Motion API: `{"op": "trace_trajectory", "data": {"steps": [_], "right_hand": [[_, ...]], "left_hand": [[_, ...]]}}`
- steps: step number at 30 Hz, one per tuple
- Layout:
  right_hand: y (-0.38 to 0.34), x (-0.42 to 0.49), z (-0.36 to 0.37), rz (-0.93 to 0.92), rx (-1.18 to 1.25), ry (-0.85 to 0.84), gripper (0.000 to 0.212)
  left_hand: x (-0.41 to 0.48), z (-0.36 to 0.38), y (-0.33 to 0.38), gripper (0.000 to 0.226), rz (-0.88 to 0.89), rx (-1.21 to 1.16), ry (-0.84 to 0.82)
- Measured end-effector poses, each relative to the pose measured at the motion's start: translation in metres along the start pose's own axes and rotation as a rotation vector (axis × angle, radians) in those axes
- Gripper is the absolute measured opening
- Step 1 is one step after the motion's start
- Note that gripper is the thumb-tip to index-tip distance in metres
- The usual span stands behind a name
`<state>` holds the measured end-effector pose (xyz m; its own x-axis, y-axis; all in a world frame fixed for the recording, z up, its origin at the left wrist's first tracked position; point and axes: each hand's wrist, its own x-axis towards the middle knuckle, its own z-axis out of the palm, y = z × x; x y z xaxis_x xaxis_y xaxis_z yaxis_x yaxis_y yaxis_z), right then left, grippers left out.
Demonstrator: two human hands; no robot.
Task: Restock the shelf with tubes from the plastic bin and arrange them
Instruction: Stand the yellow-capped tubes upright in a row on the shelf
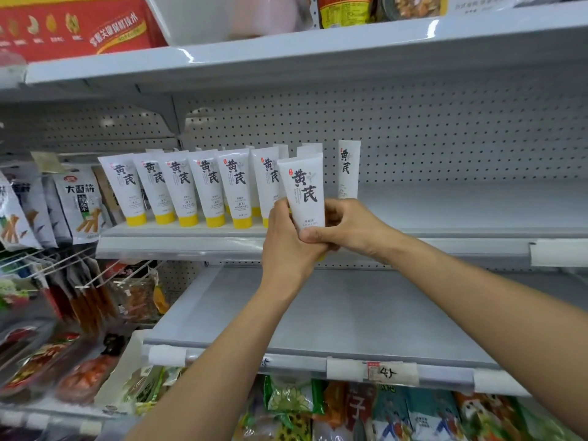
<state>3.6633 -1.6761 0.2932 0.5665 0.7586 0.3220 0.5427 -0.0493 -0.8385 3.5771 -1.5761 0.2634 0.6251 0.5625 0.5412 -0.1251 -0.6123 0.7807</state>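
A white tube (304, 189) with black characters stands upright, cap end down, in front of the middle shelf (445, 214). My left hand (288, 243) grips its lower part from the left. My right hand (343, 227) grips the same lower part from the right, so the yellow cap is mostly hidden. Behind, a row of several like tubes (206, 186) with yellow caps stands on the shelf, with more tubes behind that row. One further tube (348, 168) stands alone to the right, near the pegboard back. The plastic bin is not in view.
The shelf below (350, 313) is bare, with price-tag holders along its front edge. Snack packets (79, 202) hang on hooks at the left. Bagged goods (381, 412) fill the bottom shelf. A red box (73, 23) and jars sit on the top shelf.
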Motion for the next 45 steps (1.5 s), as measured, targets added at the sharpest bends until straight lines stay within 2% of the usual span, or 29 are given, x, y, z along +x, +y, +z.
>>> {"op": "trace_trajectory", "data": {"steps": [4, 8, 13, 17, 29, 37, 41, 45], "right_hand": [[-0.003, 0.000, -0.009, -0.005, -0.025, 0.050, 0.032], [-0.006, 0.007, -0.025, -0.027, -0.066, 0.199, 0.021], [0.006, 0.022, -0.043, 0.017, -0.173, 0.316, 0.029], [0.019, 0.030, -0.047, 0.066, -0.183, 0.300, 0.032], [0.028, 0.034, -0.047, 0.115, -0.186, 0.264, 0.023], [0.022, 0.024, -0.042, 0.167, -0.221, 0.323, 0.042], [0.020, -0.005, -0.035, 0.031, -0.487, 0.481, 0.043], [0.020, -0.041, -0.006, -0.204, -0.731, 0.415, 0.037]], "left_hand": [[-0.002, -0.004, -0.001, 0.078, 0.039, 0.004, -0.035], [0.001, -0.016, -0.008, 0.055, 0.088, 0.164, -0.073], [0.008, -0.026, -0.021, 0.033, 0.107, 0.287, -0.094], [0.011, -0.027, -0.028, 0.027, 0.121, 0.321, -0.111], [0.017, -0.029, -0.032, 0.025, 0.117, 0.342, -0.130], [0.007, -0.036, -0.029, 0.024, 0.123, 0.376, -0.132], [-0.008, -0.044, -0.026, 0.022, 0.127, 0.442, -0.128], [-0.037, -0.056, -0.035, 0.023, 0.081, 0.491, -0.137]]}}
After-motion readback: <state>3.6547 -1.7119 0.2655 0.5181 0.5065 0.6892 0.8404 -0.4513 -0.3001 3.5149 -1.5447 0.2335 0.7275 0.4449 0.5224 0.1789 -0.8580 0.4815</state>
